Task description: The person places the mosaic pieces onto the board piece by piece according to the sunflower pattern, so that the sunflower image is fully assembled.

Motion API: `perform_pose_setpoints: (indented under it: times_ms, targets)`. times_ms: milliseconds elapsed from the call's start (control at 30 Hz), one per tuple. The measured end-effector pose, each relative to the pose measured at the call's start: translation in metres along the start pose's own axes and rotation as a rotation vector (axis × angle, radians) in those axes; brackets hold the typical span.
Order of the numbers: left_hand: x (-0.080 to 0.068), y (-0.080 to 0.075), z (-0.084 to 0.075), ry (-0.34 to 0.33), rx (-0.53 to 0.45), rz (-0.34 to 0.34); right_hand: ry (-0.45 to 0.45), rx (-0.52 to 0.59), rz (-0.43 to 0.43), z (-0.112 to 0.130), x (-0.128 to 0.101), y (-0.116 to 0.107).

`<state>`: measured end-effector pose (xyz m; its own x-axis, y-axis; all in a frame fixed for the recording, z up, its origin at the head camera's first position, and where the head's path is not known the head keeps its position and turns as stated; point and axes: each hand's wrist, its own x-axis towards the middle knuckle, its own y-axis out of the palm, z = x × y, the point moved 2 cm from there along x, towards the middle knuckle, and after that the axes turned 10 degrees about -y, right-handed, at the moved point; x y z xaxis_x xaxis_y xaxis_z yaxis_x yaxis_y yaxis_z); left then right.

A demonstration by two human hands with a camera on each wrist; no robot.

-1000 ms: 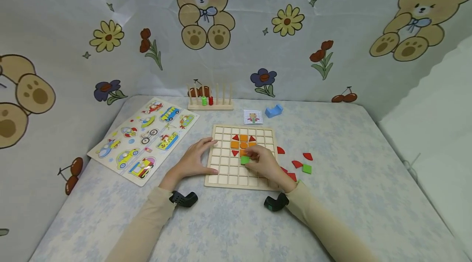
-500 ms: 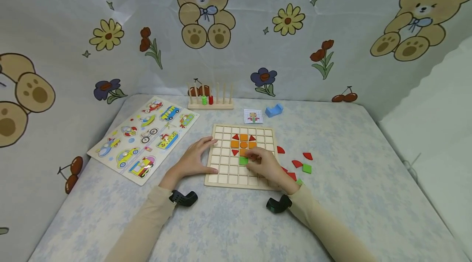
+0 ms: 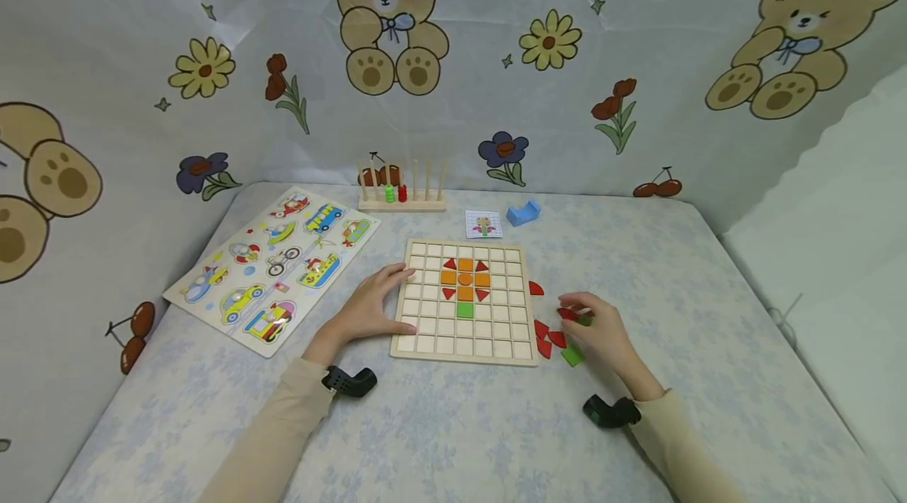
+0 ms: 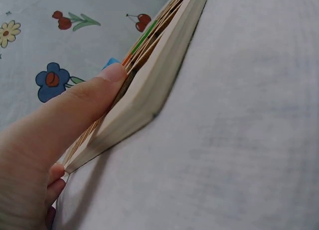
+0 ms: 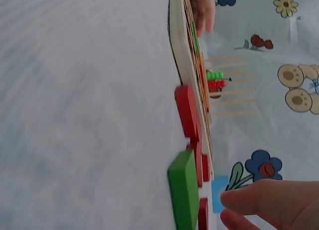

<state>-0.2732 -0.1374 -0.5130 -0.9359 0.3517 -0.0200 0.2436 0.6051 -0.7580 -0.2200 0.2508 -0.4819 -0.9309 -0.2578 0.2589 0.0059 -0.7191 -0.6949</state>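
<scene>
A square wooden grid board (image 3: 435, 322) lies mid-table. Set in its cells are orange squares (image 3: 465, 264) around an orange circle (image 3: 464, 279), red triangles (image 3: 449, 264) at the corners, and a green square (image 3: 464, 309) below. My left hand (image 3: 368, 306) rests at the board's left edge, thumb and fingers spread wide; the left wrist view shows the thumb (image 4: 87, 98) on the rim. Over loose pieces to the right is my right hand (image 3: 602, 334), its fingers around a green piece (image 3: 584, 319) and beside a red piece (image 3: 566, 314). No grasp shows.
Several red pieces (image 3: 557, 339) and a green square (image 3: 571, 356) lie beside the board. Behind it are a pattern card (image 3: 484, 224), a blue block (image 3: 523, 213) and a peg rack (image 3: 401, 205) with beads. A vehicle puzzle board (image 3: 272, 271) lies at the left.
My right hand has let go of the green square in its cell and moved right, off the board, to the loose pieces. My left hand has stayed at the board's edge.
</scene>
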Motion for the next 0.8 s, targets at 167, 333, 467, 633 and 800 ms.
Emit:
perform_pose_setpoints:
  times_ms: [167, 333, 467, 633, 800]
  targets:
    - [0.0, 0.001, 0.003, 0.001, 0.009, -0.007, 0.042, -0.056, 0.004, -0.018, -0.017, -0.017]
    - [0.001, 0.001, 0.003, 0.019, 0.002, -0.017, -0.003, -0.093, -0.019, -0.025, -0.021, -0.021]
    - [0.001, 0.002, 0.003, 0.019, 0.001, -0.014, 0.029, -0.071, -0.022, -0.02, -0.016, -0.017]
    - [0.0, 0.002, 0.003, 0.01, 0.0, -0.01, 0.024, -0.007, 0.009, 0.006, 0.001, 0.0]
    - [0.0, 0.001, 0.002, 0.007, 0.002, -0.01, -0.093, 0.101, 0.09, 0.039, 0.02, 0.033]
